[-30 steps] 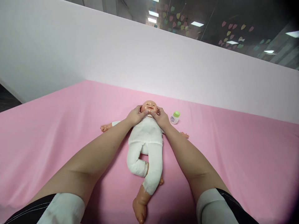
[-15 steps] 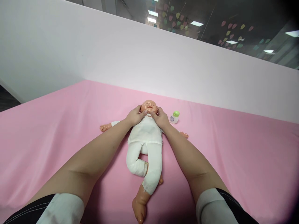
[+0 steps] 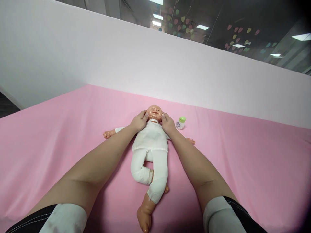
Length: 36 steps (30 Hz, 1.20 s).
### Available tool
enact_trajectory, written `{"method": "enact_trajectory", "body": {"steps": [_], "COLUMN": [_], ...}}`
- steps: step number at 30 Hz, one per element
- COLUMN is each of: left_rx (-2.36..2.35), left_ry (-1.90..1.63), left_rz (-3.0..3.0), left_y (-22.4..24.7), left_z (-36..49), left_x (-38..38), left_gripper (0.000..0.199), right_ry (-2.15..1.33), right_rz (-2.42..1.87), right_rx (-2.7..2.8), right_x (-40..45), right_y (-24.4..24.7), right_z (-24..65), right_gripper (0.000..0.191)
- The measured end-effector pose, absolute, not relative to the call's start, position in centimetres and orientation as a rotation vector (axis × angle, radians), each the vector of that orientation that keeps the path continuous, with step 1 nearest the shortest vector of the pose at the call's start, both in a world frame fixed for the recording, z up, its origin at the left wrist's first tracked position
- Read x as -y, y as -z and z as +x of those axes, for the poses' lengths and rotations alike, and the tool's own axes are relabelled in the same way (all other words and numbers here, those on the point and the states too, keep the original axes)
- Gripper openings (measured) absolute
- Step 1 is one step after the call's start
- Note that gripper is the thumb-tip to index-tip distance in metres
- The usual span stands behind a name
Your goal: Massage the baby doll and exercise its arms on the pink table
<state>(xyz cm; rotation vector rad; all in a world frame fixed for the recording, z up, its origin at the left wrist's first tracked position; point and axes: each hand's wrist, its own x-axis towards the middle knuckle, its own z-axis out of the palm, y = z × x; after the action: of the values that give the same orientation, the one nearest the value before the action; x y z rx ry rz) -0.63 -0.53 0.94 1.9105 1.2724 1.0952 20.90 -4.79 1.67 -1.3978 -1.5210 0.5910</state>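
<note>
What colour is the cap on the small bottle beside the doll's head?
Light green, on the small bottle with a white body; the head view shows it clearly.

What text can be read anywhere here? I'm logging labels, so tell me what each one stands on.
No text can be read.
Bottle: its white label carries small print, too small and blurred to read.
Doll, with the left hand and right hand at its head: no writing.
Pink sheet: no writing.

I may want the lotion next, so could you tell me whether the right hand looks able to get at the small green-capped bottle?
Probably yes: the right hand rests at the doll's head, and the bottle stands just beside it with only bare pink sheet between.
</note>
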Motion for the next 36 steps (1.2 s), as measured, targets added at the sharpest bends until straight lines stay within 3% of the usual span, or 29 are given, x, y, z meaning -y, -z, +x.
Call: {"method": "enact_trajectory", "body": {"steps": [11, 18, 23, 28, 36], "left_rx": [-1.258, -1.360, -1.156, -0.934, -0.875], "left_ry": [-1.087, -1.238, -1.394, -1.109, -0.781], "left_rz": [1.883, 2.063, 1.878, 1.382, 1.002], "left_y": [-1.6, -4.2, -8.3, -10.5, -8.7], "left_z": [-0.9, -0.7, 1.8, 7.6, 14.2], "left_x": [0.9, 2.4, 4.7, 6.5, 5.9], "left_gripper": [0.067, 0.064, 0.054, 0.045, 0.031], "right_ry": [-0.275, -0.248, -0.319, -0.259, -0.227], "right_rz": [-1.486, -1.614, -1.804, -1.835, -2.064], "right_rx": [1.790, 1.814, 1.847, 1.874, 1.946], "right_x": [6.8, 8.2, 8.7, 8.0, 9.0], "right_y": [-7.9, -12.5, -13.2, -12.9, -13.7], "right_z": [23.7, 28.9, 31.6, 32.4, 30.6], "right_gripper": [0.022, 0.022, 0.027, 0.026, 0.022]}}
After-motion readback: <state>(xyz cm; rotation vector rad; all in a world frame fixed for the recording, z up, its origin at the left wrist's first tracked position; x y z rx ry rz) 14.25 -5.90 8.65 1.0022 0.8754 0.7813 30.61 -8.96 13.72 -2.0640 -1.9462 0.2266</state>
